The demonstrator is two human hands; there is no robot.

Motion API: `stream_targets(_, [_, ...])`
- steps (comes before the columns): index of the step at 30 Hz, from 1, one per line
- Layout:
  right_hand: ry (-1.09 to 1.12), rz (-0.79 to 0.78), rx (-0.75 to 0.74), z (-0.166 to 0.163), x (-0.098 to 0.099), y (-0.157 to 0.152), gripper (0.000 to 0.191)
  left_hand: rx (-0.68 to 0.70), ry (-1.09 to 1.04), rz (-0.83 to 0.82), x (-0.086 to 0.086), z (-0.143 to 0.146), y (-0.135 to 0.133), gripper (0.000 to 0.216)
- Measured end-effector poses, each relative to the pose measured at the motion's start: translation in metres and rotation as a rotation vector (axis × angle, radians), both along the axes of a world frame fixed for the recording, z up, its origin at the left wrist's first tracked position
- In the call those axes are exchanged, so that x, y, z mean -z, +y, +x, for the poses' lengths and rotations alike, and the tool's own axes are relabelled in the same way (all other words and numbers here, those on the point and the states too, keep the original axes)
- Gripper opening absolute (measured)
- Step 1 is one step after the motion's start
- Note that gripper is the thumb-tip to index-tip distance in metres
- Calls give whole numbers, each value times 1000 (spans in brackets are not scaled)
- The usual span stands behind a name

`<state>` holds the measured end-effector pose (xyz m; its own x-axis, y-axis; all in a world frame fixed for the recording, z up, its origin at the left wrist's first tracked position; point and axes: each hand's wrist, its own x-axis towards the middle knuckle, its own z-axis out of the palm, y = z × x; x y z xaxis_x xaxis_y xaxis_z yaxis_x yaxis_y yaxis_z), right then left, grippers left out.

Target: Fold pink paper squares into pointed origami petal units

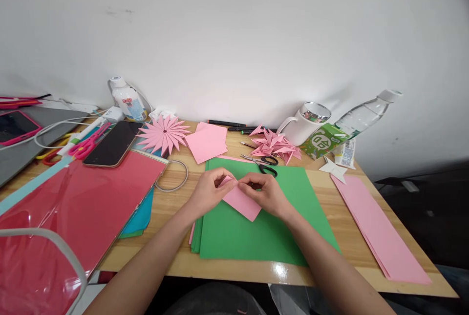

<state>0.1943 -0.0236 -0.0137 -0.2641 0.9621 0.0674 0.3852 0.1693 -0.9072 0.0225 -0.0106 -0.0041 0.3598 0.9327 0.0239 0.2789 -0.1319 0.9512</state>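
Note:
A small pink sheet of paper (245, 203) is held over a stack of green paper (252, 241). My left hand (209, 188) pinches its upper left part, with thumb and finger closed on it. On the other side, my right hand (266, 192) grips the top right edge between thumb and fingers. The fingertips of both hands nearly meet at the paper's upper edge. Just beyond my right hand lie black-handled scissors (268, 164). Loose pink squares (208, 143) rest behind my left hand. Beside them sits a pink folded-paper star wheel (164, 132).
Several folded pink pieces (274, 145) lie by a white mug (302, 124), a green box (324, 140) and a clear bottle (368, 112). Long pink strips (383, 232) are at right. A red folder (84, 193), phone (114, 144) and pink scissors (88, 143) are at left.

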Motion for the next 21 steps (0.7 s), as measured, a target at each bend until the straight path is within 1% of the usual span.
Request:
stream_targets(3, [-7, -32, -10, -2, 0, -1, 22, -26, 13, -31, 0, 0, 0, 23])
stream_targets(7, [-3, -39, 45, 1, 0, 2, 19, -111, -14, -30, 0, 0, 1, 24])
stream_targets(12, [-14, -26, 133, 14, -3, 10, 16, -269, -175, -99, 4, -8, 8, 28])
stream_targets(16, [-28, 19, 258, 24, -3, 18, 16, -410, -298, -71, 6, -15, 16, 28])
stream_targets(18, [50, 36, 296, 26, -2, 20, 22, -436, -337, -61, 6, -15, 17, 28])
stream_targets(19, [114, 34, 287, 25, -2, 20, 25, -430, -341, -67, 6, -14, 16, 28])
stream_targets(21, [239, 13, 219, 21, -1, 18, 30, -397, -331, -84, 5, -11, 13, 27])
